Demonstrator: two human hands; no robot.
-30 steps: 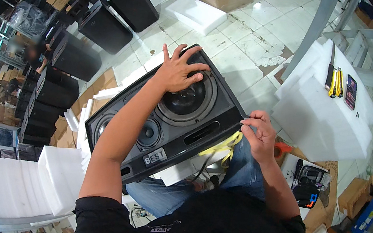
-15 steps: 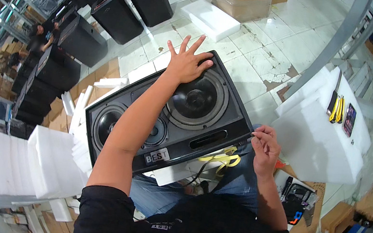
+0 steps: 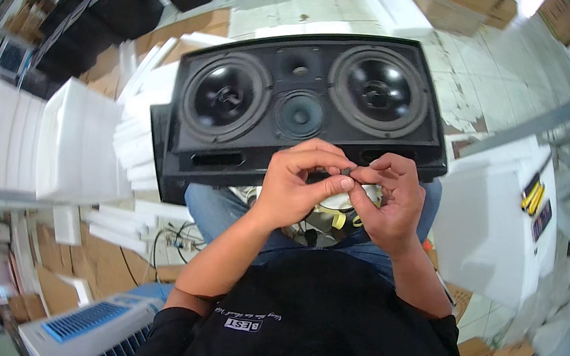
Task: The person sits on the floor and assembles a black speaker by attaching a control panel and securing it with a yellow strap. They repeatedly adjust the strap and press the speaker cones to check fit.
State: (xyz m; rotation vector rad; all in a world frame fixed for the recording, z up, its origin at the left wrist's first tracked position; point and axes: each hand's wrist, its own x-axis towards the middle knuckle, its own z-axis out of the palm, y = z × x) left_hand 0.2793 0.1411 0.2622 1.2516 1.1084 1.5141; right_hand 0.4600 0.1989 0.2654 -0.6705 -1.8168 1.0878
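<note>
A black loudspeaker cabinet (image 3: pixel 228 158) lies face up in front of me, resting by my knees. Its front carries two large round woofers, left (image 3: pixel 227 96) and right (image 3: pixel 379 92), with a smaller round driver (image 3: pixel 300 115) between them. Over the cabinet's near edge my left hand (image 3: pixel 302 184) and my right hand (image 3: pixel 393 202) meet, fingertips pinched together. Between them is a small dark piece (image 3: pixel 347 173), too small to name. Behind the hands, yellow strapping (image 3: pixel 338 220) shows below the cabinet.
White foam blocks (image 3: pixel 85 143) stand at left, and a white foam-covered surface (image 3: pixel 491 218) at right holds yellow-handled cutters (image 3: pixel 534 199) and a phone (image 3: pixel 541 221). More black cabinets (image 3: pixel 113 16) line the far left. A blue-and-white louvred unit (image 3: pixel 90 326) sits lower left. A metal rail (image 3: pixel 545 133) slants at right.
My left hand has come off the top of the loudspeaker and down to my right hand. The cabinet now lies squarer across my view, and the view itself has shifted.
</note>
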